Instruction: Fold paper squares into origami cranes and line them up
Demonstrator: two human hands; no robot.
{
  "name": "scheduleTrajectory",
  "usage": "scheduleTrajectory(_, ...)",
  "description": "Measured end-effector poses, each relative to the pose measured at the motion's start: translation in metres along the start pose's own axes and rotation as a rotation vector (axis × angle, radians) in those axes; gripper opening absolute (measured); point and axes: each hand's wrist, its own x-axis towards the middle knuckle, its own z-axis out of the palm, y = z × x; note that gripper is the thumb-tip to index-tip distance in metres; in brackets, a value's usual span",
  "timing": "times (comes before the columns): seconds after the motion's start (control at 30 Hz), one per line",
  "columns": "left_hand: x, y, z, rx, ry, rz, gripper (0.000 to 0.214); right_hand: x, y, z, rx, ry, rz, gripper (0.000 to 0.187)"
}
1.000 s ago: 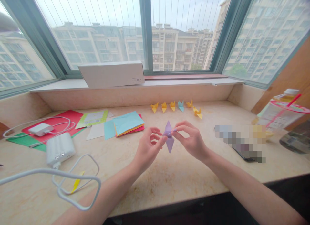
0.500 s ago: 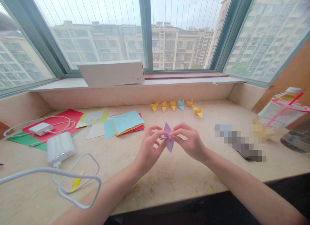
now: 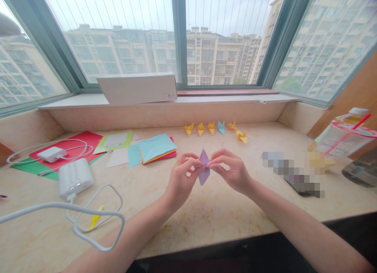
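Mid-frame, a small purple folded-paper piece with pointed ends [image 3: 203,178] is held over the cream marbled stone worktop [image 3: 212,222], the left hand [image 3: 183,179] and right hand [image 3: 232,169] each pinching it from its own side. The step looks like fine fold-shaping; the next move probably calls for steady, light fingertip pressure.

Beige marbled counter [image 3: 203,218], folded paper birds [image 3: 211,128], coloured paper sheets [image 3: 157,147], white power bank [image 3: 76,177]

purple paper [image 3: 204,176]: tilt straightened, lower tip swung left | left grip [image 3: 182,178]: pinch narrower than a second ago
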Motion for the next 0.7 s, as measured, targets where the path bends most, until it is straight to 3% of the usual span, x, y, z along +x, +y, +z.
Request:
scheduleTrajectory(0.13, 0.0001, -0.0002, -0.0009, -0.017, -0.034, -0.007, 0.011, 0.0031, 0.0020, -0.0029, 0.044, 0.010, 0.233, 0.032)
scheduleTrajectory(0.27, -0.0018, -0.0016, 0.0022, -0.048, -0.071, -0.026, 0.009, 0.0057, 0.0029, -0.0028, 0.102, -0.167, 0.383, 0.033)
scheduleTrajectory(0.33, -0.0023, -0.0030, 0.0048, -0.085, -0.049, -0.084, 0.015, 0.0061, 0.0035, -0.0018, 0.101, -0.166, 0.402, 0.030)
scheduleTrajectory(0.47, -0.0007, -0.0065, 0.0077, -0.199, -0.023, -0.305, 0.059, 0.0052, 0.0070, -0.0007, 0.071, -0.005, 0.419, 0.030)
scheduleTrajectory(0.57, 0.0008, -0.0083, 0.0076, -0.228, -0.142, -0.438, 0.041, 0.0035, 0.0085, 0.0003, -0.027, 0.101, 0.394, 0.031)
scheduleTrajectory(0.7, 0.0017, -0.0075, 0.0070, -0.262, -0.272, -0.433, 0.036, 0.0015, 0.0062, 0.0043, -0.064, 0.079, 0.360, 0.029)
